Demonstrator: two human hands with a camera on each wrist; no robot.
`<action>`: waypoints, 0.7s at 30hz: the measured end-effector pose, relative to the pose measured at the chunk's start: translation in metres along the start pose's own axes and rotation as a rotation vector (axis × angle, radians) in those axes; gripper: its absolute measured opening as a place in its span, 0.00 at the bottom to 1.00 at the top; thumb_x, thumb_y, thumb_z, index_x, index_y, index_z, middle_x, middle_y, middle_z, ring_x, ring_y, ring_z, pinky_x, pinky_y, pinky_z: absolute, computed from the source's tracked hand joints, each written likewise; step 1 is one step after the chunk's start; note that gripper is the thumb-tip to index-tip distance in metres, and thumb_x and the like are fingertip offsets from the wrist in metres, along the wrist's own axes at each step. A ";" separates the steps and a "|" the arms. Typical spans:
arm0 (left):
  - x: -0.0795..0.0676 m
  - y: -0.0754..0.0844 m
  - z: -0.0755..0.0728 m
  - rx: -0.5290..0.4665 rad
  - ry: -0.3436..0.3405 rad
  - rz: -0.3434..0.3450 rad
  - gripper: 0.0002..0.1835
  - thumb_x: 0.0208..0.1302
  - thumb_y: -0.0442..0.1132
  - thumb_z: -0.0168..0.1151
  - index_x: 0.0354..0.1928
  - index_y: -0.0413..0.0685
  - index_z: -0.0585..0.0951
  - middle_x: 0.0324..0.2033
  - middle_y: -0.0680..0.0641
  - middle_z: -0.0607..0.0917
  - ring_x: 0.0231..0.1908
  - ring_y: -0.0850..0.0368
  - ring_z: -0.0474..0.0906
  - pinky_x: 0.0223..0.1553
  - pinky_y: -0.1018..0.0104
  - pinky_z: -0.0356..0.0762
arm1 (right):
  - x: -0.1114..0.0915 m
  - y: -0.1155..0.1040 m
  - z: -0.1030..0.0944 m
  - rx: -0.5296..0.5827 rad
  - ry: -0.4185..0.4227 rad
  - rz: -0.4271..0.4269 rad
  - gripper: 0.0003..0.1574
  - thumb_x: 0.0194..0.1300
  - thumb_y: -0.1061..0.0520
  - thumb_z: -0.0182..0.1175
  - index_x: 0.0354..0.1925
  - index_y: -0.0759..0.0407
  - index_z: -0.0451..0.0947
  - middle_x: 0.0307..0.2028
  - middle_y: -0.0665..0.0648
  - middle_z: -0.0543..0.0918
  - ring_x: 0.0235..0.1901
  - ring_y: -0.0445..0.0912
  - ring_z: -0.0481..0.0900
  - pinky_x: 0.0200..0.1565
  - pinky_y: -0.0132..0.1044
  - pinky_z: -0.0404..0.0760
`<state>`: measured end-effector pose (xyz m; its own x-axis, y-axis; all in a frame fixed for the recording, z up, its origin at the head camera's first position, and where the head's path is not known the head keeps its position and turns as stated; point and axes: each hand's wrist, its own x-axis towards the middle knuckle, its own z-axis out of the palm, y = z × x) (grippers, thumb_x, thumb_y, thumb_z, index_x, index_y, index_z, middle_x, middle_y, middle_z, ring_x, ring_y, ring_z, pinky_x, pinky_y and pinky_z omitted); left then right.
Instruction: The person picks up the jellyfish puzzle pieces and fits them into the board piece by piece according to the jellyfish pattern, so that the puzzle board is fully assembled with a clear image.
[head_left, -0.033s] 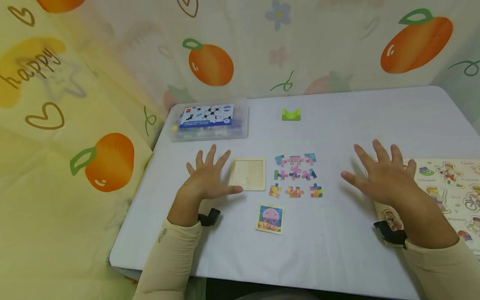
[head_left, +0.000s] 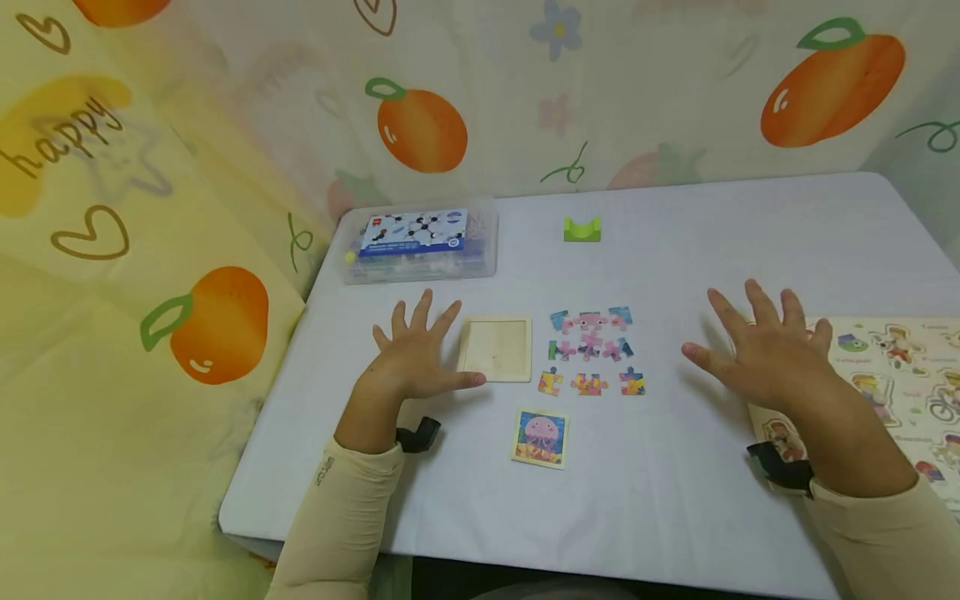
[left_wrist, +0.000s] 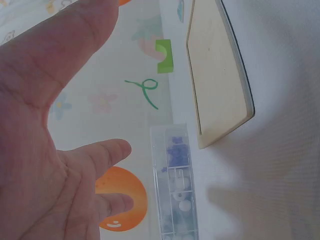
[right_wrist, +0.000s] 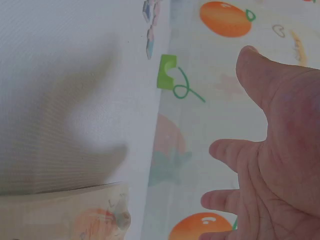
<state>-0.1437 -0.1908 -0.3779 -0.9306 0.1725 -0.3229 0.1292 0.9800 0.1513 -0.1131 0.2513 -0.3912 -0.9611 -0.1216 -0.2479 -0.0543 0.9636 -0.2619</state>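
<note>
My left hand (head_left: 416, 360) is held above the table with its fingers spread, holding nothing. In the head view its thumb overlaps the near edge of a square wooden puzzle tray (head_left: 493, 350); the left wrist view shows a gap between hand and tray. Right of the tray lie several jigsaw pieces (head_left: 590, 343) in three loose rows, parts of a pink jellyfish picture. Nearer me is a small square jellyfish picture card (head_left: 540, 438). My right hand (head_left: 776, 360), also spread and holding nothing, hovers beside and partly over a wooden picture board (head_left: 862, 367).
At the back left stands a clear plastic case (head_left: 420, 242) with a molecule-model label and small parts inside. A green notched block (head_left: 582, 230) sits near the back edge. Patterned cloth (head_left: 495, 100) hangs behind and left of the white-covered table (head_left: 675, 517).
</note>
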 end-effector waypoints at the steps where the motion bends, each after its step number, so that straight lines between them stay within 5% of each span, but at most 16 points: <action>1: 0.000 -0.001 0.000 0.002 0.000 -0.001 0.67 0.43 0.82 0.67 0.82 0.70 0.46 0.82 0.41 0.37 0.77 0.24 0.32 0.64 0.15 0.36 | 0.001 0.000 0.000 -0.002 0.000 -0.001 0.66 0.65 0.14 0.42 0.83 0.48 0.32 0.78 0.75 0.30 0.71 0.84 0.29 0.57 0.87 0.32; 14: 0.001 -0.005 0.001 0.007 -0.002 0.007 0.67 0.43 0.82 0.66 0.82 0.71 0.46 0.82 0.42 0.36 0.78 0.25 0.31 0.65 0.16 0.36 | 0.008 -0.017 0.000 -0.018 0.021 -0.020 0.68 0.62 0.13 0.44 0.83 0.47 0.36 0.79 0.74 0.34 0.72 0.82 0.32 0.59 0.87 0.34; 21: 0.008 0.004 0.009 0.035 -0.030 0.100 0.64 0.46 0.81 0.66 0.82 0.70 0.48 0.82 0.45 0.37 0.79 0.29 0.33 0.65 0.16 0.40 | 0.024 -0.061 0.002 -0.030 -0.042 -0.127 0.61 0.65 0.19 0.50 0.82 0.47 0.46 0.79 0.73 0.42 0.73 0.80 0.40 0.63 0.84 0.43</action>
<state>-0.1473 -0.1845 -0.3880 -0.9018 0.2723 -0.3357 0.2336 0.9604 0.1516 -0.1322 0.1886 -0.3830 -0.9339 -0.2523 -0.2535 -0.1835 0.9464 -0.2660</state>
